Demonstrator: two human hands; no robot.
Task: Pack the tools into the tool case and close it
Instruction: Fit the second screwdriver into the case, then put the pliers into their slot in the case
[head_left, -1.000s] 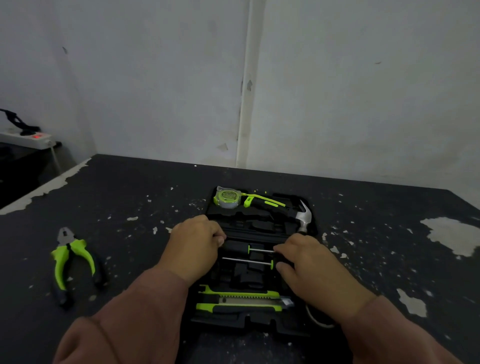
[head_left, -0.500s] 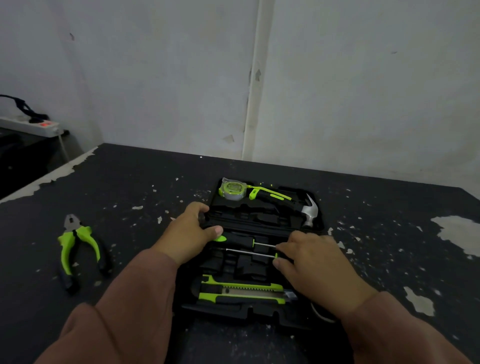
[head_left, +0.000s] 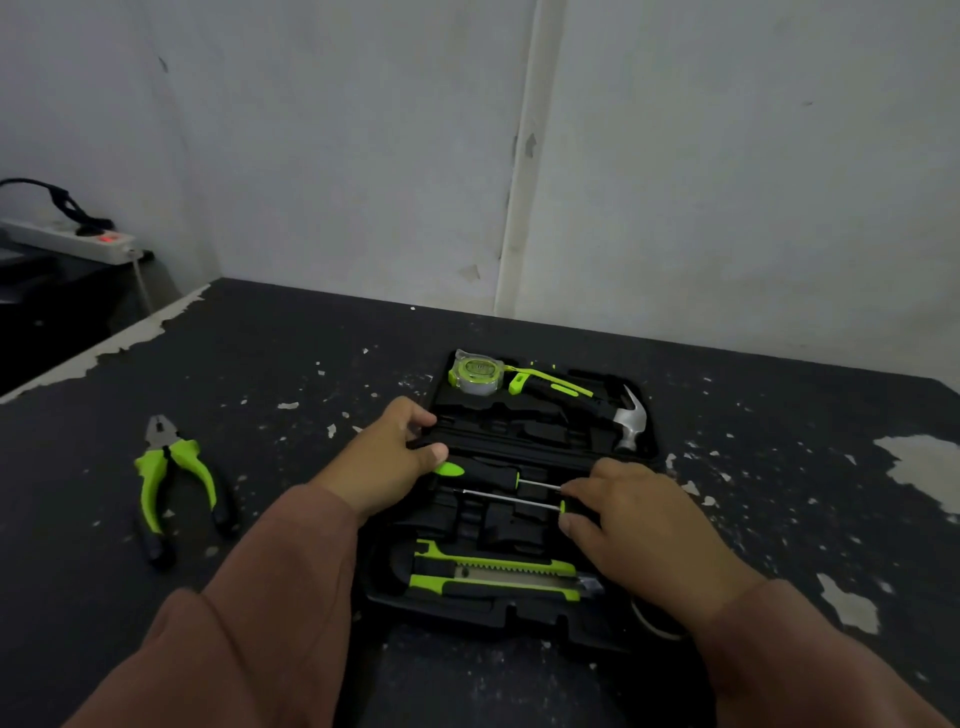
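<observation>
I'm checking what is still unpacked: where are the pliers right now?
In the head view, the pliers lie on the table at the left, outside the tool case and apart from the left hand.

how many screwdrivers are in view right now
2. The upper screwdriver lies across the middle of the tool case, its handle end at the thumb of the left hand. The lower screwdriver lies just nearer, its handle under the right hand. The hands may hide others.

Open black tool case (head_left: 467, 614) mid-surface holds tape measure (head_left: 475, 372), hammer (head_left: 628, 418), two screwdrivers (head_left: 488, 472), utility knife (head_left: 493, 574); green-handled pliers (head_left: 169, 478) lie near the left edge.
</observation>
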